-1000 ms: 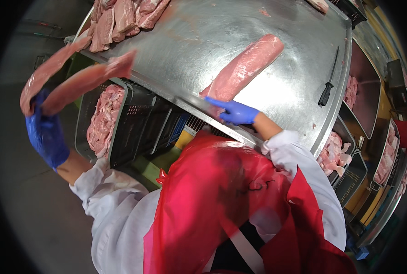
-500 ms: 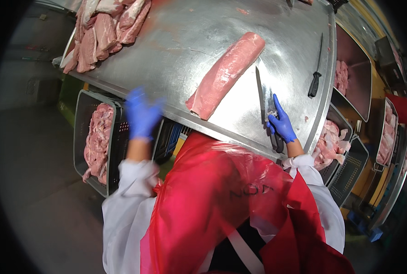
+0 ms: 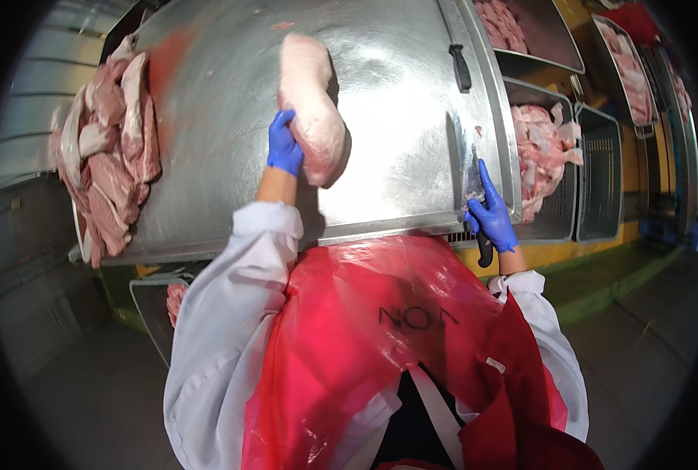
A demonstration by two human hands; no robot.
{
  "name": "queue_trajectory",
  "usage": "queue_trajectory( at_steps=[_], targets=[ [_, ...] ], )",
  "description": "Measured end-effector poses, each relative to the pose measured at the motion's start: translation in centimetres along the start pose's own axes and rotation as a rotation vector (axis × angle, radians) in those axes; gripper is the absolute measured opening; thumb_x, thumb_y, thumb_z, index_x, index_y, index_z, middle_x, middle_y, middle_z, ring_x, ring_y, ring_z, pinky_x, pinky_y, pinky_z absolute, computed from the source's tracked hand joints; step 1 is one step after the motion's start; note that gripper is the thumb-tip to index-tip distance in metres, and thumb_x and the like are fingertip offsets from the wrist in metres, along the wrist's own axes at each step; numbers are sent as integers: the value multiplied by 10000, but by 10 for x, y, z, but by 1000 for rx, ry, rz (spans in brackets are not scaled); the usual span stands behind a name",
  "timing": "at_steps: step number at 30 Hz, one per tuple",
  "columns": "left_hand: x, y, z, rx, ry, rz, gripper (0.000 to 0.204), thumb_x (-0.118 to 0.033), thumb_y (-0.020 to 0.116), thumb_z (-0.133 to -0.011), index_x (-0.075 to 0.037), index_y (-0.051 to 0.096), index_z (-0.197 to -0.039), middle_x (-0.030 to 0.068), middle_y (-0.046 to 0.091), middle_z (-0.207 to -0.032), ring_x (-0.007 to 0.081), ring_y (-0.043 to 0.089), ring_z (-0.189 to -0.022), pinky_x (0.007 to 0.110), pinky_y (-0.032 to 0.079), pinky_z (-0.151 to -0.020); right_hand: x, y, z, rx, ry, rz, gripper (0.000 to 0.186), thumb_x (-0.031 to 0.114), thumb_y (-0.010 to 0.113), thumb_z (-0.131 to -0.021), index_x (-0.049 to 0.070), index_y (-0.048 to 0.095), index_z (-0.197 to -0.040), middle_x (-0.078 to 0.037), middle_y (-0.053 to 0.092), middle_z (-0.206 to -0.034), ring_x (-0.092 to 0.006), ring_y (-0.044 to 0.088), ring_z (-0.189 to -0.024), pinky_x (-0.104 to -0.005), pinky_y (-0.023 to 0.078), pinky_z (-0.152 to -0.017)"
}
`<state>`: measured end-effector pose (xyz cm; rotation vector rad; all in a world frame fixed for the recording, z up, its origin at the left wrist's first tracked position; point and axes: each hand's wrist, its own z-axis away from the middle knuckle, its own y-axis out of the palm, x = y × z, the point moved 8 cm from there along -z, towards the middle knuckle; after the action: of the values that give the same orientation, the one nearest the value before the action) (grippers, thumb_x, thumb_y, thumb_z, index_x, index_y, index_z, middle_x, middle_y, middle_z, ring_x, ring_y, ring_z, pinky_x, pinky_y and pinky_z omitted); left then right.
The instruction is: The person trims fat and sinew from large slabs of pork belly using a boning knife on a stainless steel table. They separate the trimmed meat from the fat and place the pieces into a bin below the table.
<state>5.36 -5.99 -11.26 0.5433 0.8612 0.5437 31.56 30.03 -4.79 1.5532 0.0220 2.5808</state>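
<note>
Half a second back the left hand hung in the air off the table's near edge and the long pale pink pork loin lay slanted across the steel; now the left hand point(image 3: 284, 146), in a blue glove, is clasped on the near end of that long pale pink pork loin point(image 3: 310, 110), which points straight away from the person near the middle of the brushed steel table point(image 3: 396, 102). The right hand has gone from merely resting beside the blade to gripping it.

Doing this well, to my eye, means keeping the meat pinned flat and steady with the gloved fingers curled away from the line where a blade would come in, and bringing the knife over with its edge turned away from the body and the holding hand.

That left hand is closed about halfway, fingers wrapped over the loin's left flank and thumb side hidden under the meat. The right hand point(image 3: 490, 219), also blue-gloved, is closed tight on the black handle of a long narrow-bladed knife point(image 3: 474, 184) at the table's near right edge, forefinger stretched along the blade, which lies flat on the steel.

A second black-handled knife point(image 3: 460, 66) lies farther back on the right. Trimmed cuts are heaped in a pile of raw meat point(image 3: 110, 157) at the table's left end, and a grey plastic crate of pink meat pieces point(image 3: 548, 149) stands just right of the table
</note>
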Motion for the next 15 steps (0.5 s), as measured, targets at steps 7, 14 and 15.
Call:
queue_trajectory(
  at_steps=[7, 14, 15],
  targets=[
    [90, -19, 72, 175, 160, -1371, 327, -141, 699, -890, -15, 590, -1171, 121, 678, -1102, 231, 684, -969, 358, 566, -822, -16, -27, 17, -193, 14, 21, 806, -19, 512, -961, 286, 151, -1614, -45, 604, -723, -85, 558, -553, -234, 462, -464],
    [105, 168, 62, 632, 1058, -1847, 344, -261, 735, -807, -55, 646, -1068, 153, 633, -997, 359, 588, -972, 459, 473, -876, -15, -34, 4, -292, -49, -57, 815, -6, 532, -945, 289, 170, -1614, -25, 605, -754, -67, 561, -605, -221, 463, -520],
    [115, 179, 55, 684, 1035, -1927, 340, -270, 738, -802, -61, 644, -1053, 152, 628, -987, 360, 582, -971, 457, 469, -878, -15, -34, 2, -290, -60, -57, 818, -5, 532, -942, 290, 170, -1614, -25, 604, -753, -67, 560, -604, -225, 464, -519]
  ],
)
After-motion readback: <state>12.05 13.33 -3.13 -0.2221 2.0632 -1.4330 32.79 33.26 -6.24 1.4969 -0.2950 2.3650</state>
